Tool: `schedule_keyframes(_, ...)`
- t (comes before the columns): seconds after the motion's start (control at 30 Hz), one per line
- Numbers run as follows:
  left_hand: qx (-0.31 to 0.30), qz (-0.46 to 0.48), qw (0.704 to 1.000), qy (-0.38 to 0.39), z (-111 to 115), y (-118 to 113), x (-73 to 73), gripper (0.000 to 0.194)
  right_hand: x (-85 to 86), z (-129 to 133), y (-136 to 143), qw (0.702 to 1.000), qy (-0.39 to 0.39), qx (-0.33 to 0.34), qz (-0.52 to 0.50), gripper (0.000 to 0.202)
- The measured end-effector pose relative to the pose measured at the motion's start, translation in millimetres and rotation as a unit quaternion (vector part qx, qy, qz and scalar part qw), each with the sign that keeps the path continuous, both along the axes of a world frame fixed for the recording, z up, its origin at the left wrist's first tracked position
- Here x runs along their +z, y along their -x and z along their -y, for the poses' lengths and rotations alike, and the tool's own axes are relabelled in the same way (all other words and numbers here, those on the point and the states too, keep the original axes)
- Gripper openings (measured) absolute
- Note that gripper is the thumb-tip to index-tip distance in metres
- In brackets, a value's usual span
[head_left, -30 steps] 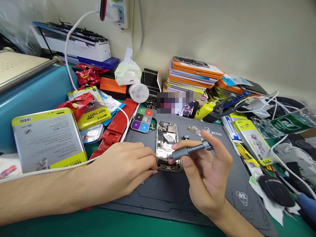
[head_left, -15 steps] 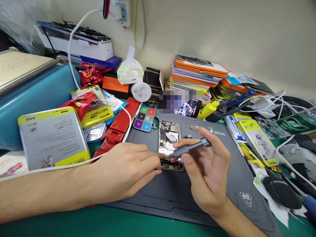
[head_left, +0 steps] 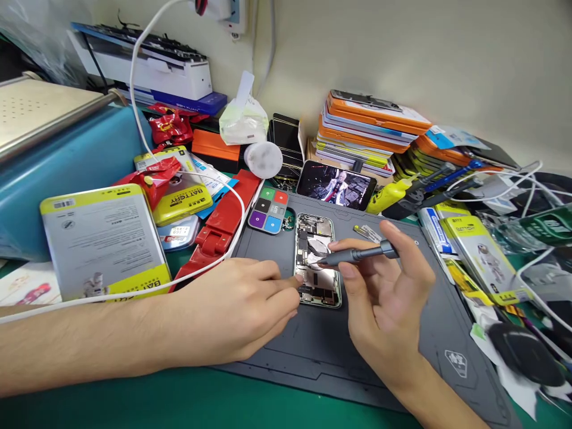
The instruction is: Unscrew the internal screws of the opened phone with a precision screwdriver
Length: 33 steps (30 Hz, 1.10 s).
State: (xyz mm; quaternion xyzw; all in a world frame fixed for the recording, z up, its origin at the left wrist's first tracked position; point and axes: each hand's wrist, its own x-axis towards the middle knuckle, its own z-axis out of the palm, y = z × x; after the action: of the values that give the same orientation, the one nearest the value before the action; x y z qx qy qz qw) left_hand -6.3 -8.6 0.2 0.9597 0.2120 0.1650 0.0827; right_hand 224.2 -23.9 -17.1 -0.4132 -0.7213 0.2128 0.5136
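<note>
An opened phone lies on the grey work mat, its circuit board and metal parts exposed. My left hand is closed, its bent fingers together at the phone's lower left edge. The index fingertip touches the frame there; my thumb is hidden. A slim grey screwdriver is held between the thumb and fingers of my right hand, with its rear end near the raised index finger. It slants down to the left, and its tip is over the middle of the phone's insides. Contact at the tip is too small to tell.
Beyond the opened phone, a second phone leans with a lit screen. A coloured tray sits left of it. A white cable crosses above my left forearm. Battery packs and a black mouse-like object crowd the right.
The screwdriver tip has moved up, from the phone's lower part beside my left fingertips to its middle. My left hand stays at the phone's edge. The whole view has shifted slightly.
</note>
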Motion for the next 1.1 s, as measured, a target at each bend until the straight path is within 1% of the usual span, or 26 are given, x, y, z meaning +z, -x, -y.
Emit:
schedule_keyframes(0.13, 0.002, -0.002, 1.0, -0.001, -0.3, -0.7, -0.3, 0.031, -3.8, 1.0, -1.6, 0.999, 0.021, 0.006, 0.033, 0.067)
schedule_keyframes(0.47, -0.001, -0.009, 1.0, -0.003, -0.4, -0.7, 0.2, 0.029, -7.5, 1.8, -2.8, 0.998, 0.043, 0.012, 0.045, 0.067)
schedule_keyframes(0.63, 0.001, -0.001, 1.0, -0.008, -0.6, -0.9, -0.7, 0.028, -6.4, 0.6, -4.4, 0.997, 0.026, 0.004, 0.072, 0.069)
schedule_keyframes(0.8, 0.002, 0.0, 1.0, 0.001, 0.4, -0.5, -1.2, 0.029, -0.8, -3.8, -7.3, 0.989, -0.034, -0.016, 0.14, 0.072)
schedule_keyframes(0.87, 0.002, 0.004, 1.0, 0.003, 0.4, -0.7, -1.1, 0.029, 1.9, -4.2, -8.2, 0.989, -0.027, -0.005, 0.146, 0.07)
schedule_keyframes(0.93, 0.003, 0.008, 1.0, 0.001, 0.2, -0.9, -1.2, 0.028, 3.6, -3.3, -8.7, 0.991, -0.003, 0.022, 0.133, 0.067)
schedule_keyframes(1.0, 0.004, 0.01, 1.0, 0.002, 0.1, -1.0, -1.5, 0.028, 3.8, -1.8, -8.8, 0.991, 0.009, 0.037, 0.125, 0.068)
schedule_keyframes(1.1, 0.004, 0.016, 1.0, 0.003, 0.6, -0.8, -2.1, 0.027, 2.1, 0.0, -8.8, 0.991, -0.011, 0.028, 0.13, 0.073)
